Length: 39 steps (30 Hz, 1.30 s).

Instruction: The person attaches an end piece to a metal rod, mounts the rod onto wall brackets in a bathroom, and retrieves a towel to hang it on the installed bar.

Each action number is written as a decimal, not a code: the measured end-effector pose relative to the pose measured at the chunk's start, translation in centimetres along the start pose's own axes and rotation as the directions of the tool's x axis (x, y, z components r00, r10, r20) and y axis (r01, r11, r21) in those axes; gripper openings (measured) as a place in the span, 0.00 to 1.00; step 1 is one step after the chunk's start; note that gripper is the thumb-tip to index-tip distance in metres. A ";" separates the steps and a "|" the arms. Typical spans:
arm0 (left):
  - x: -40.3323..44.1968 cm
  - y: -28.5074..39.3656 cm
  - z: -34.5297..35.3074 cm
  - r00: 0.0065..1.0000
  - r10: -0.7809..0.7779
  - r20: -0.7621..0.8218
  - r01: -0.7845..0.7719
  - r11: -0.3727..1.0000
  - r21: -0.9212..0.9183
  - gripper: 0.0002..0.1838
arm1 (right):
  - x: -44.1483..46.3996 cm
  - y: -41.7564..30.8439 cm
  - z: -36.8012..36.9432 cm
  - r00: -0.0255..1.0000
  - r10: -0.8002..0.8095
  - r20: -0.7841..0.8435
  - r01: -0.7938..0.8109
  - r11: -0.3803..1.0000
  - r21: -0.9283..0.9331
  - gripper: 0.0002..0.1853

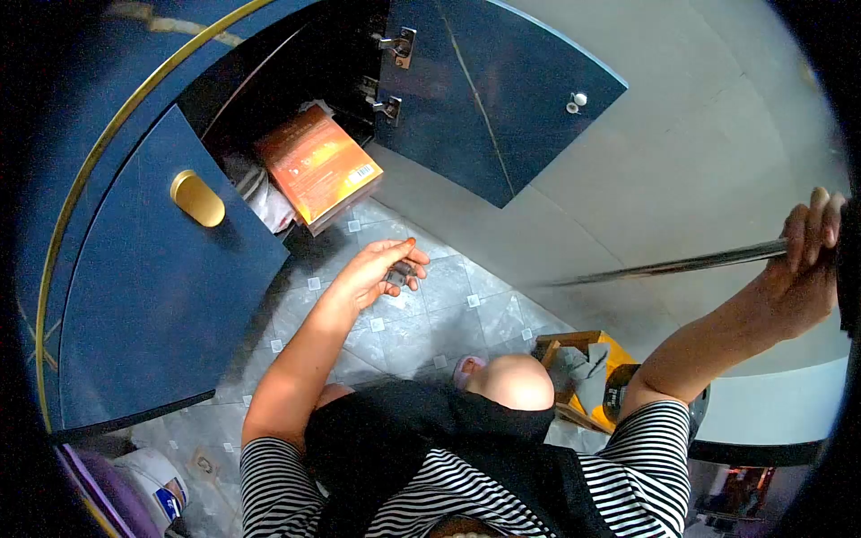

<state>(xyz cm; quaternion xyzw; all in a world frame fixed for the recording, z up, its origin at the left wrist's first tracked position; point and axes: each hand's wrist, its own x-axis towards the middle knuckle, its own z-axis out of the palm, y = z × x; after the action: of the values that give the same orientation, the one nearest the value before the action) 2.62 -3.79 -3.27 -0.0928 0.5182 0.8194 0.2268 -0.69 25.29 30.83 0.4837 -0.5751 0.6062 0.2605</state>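
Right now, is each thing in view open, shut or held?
Blue cabinet door with metal hinges: open
Blue cabinet door with golden oval handle: unclear whether shut
Orange cardboard box: visible sides closed
Small dark-grey object: held in left hand
Long shiny metal rod: held in right hand

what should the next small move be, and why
Perhaps bring the small dark-grey piece in the left hand closer to the long, thin, shiny metal rod: the right hand already grips the rod, and the two held things are well apart.
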 end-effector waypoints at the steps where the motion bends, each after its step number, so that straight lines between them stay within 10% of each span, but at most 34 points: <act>1: 0.3 -0.3 0.0 1.000 0.006 0.004 -0.006 1.000 -0.004 0.21 | 0.1 -0.1 -0.9 1.000 -0.003 0.006 0.003 1.000 -0.003 0.08; 3: 0.4 -0.5 -0.3 0.991 -0.103 0.081 0.091 0.986 0.138 0.21 | 0.0 0.8 -4.0 0.943 -0.061 -0.326 0.073 0.997 0.023 0.15; 8: 0.1 -0.8 0.6 0.965 0.041 0.258 -0.028 0.998 -0.055 0.25 | -4.3 4.3 -11.2 0.857 0.041 -0.514 0.091 0.969 0.230 0.17; 12: 0.9 -1.7 1.0 0.961 0.180 0.210 -0.029 0.820 -0.572 0.24 | -7.2 6.5 -14.7 0.750 0.146 -0.646 0.073 0.951 0.300 0.17; 16: 1.5 -2.2 0.8 0.972 0.227 -0.063 -0.213 0.735 -0.644 0.21 | -9.6 8.1 -20.5 0.787 0.197 -0.585 0.054 0.923 0.382 0.19; 19: 1.5 -1.6 1.9 0.966 0.248 -0.077 -0.226 0.655 -0.721 0.19 | -9.8 8.1 -11.0 0.696 0.232 -0.680 0.067 0.921 0.383 0.19; 21: 1.1 -0.8 3.5 0.964 0.261 -0.048 -0.213 0.650 -0.729 0.19 | -11.8 8.9 -7.4 0.898 0.390 -0.206 -0.027 0.515 0.857 0.20; 23: 0.7 0.0 5.1 0.957 0.289 0.010 -0.193 0.663 -0.723 0.18 | -13.9 10.1 -1.0 0.811 0.464 -0.356 -0.183 0.779 0.600 0.20; 27: -0.1 0.5 8.1 0.943 0.294 0.154 -0.116 0.726 -0.678 0.19 | -18.3 13.9 5.6 0.809 0.526 0.261 -0.522 0.848 -0.090 0.17; 39: -1.4 1.8 4.8 0.915 0.402 0.034 -0.347 0.829 -0.438 0.14 | -18.4 13.2 4.6 0.666 0.746 -0.001 -0.706 0.631 0.320 0.21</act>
<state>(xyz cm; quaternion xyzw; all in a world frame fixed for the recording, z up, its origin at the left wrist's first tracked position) 3.39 -0.57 0.90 0.0152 0.3210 0.9445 0.0678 -3.62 22.66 8.03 0.2018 -0.6059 0.7683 -0.0428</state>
